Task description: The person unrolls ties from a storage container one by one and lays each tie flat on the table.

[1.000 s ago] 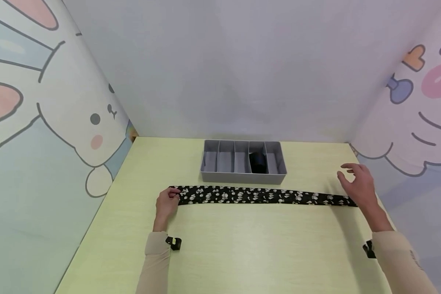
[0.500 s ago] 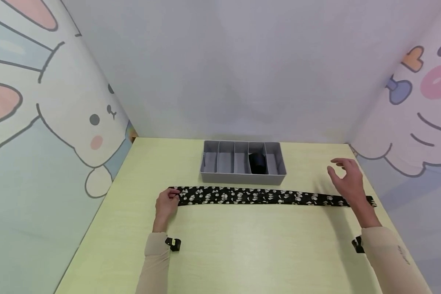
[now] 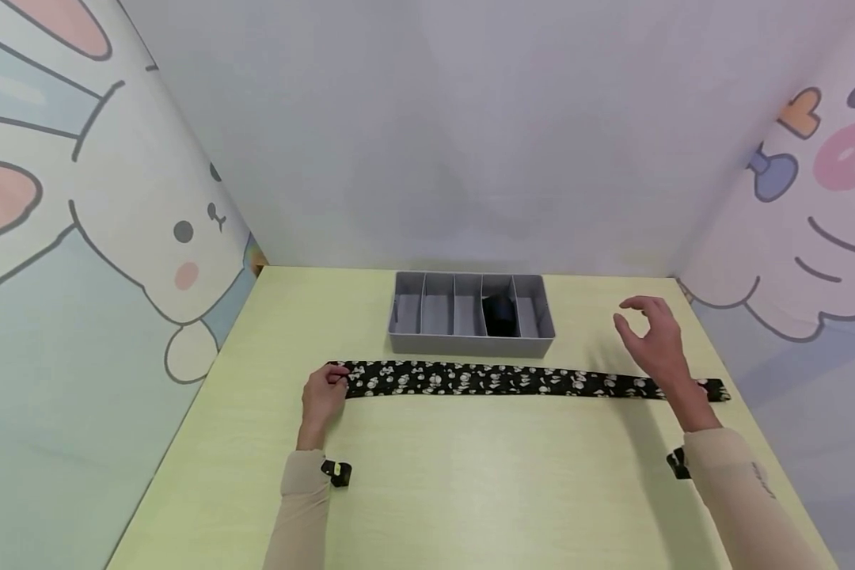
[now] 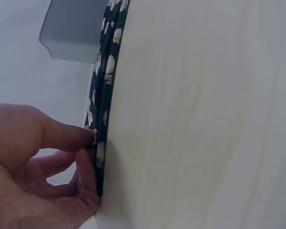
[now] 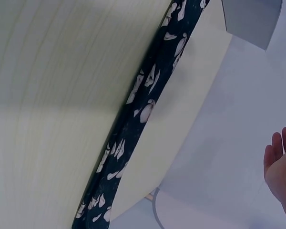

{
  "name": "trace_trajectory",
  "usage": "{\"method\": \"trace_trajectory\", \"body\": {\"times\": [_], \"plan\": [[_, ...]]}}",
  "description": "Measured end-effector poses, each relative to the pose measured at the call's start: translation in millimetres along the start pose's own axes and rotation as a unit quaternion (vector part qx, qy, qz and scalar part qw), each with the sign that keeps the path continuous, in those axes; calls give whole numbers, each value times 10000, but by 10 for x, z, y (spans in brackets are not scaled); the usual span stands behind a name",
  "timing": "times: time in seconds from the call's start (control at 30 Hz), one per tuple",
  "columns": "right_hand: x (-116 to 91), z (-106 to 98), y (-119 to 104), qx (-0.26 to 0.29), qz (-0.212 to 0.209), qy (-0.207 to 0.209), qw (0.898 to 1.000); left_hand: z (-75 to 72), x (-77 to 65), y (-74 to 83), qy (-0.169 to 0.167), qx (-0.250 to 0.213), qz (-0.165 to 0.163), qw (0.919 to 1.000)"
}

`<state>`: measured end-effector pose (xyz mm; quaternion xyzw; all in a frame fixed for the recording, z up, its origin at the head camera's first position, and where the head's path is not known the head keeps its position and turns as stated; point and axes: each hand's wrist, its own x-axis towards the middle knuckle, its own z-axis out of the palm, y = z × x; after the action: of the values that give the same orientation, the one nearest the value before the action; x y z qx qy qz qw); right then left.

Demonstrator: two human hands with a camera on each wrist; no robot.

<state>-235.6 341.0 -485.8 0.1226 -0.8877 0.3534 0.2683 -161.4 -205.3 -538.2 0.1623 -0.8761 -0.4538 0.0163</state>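
Note:
A long, flat strip of black cloth [image 3: 470, 378] with a white print lies crosswise on the table, narrowing toward its right end. At its left end my left hand [image 3: 324, 389] pinches the cloth between thumb and fingers. The left wrist view shows the thumb and fingertips of this hand [image 4: 47, 167] at the edge of the layered cloth [image 4: 106, 71]. My right hand [image 3: 657, 340] is held above the strip near the right end, fingers curved apart from the thumb, holding nothing. Its forearm hides a short piece of the strip. The right wrist view shows the strip [image 5: 138, 105] away from the fingers [image 5: 279, 148].
Behind the strip stands a grey divided box [image 3: 470, 346] with several compartments. One right of its middle holds a black, rolled-looking item [image 3: 500, 315]. The pale wooden table [image 3: 484, 475] ends at a plain back wall, with cartoon-printed walls on both sides.
My right hand has moved left and slightly away from me above the strip, uncovering its right end. The left hand and the strip have stayed in place.

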Motion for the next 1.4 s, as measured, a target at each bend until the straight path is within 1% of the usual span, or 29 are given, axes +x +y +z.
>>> {"method": "trace_trajectory", "body": {"times": [0.13, 0.33, 0.6, 0.8, 0.97, 1.2, 1.4], "plan": [[36, 68, -44, 91, -113, -79, 9999, -1, 8, -13, 22, 9, 13, 10000], [74, 163, -95, 199, -174, -219, 9994, 1, 22, -17, 13, -29, 7, 10000], [107, 289, -153, 227, -579, -447, 9971, -1, -8, 8, 18, 3, -13, 10000], [145, 374, -212, 255, -691, -501, 9960, -9, -9, 8, 4, -29, 27, 10000], [159, 438, -254, 321, -758, -618, 9947, -3, -5, 3, -5, -22, -8, 10000], [207, 556, -308, 289, -963, -723, 9923, -7, -14, 2, 60, -29, -48, 10000], [239, 650, -382, 354, -1026, -834, 9906, 3, -22, -2, 61, -24, -21, 10000]]}}
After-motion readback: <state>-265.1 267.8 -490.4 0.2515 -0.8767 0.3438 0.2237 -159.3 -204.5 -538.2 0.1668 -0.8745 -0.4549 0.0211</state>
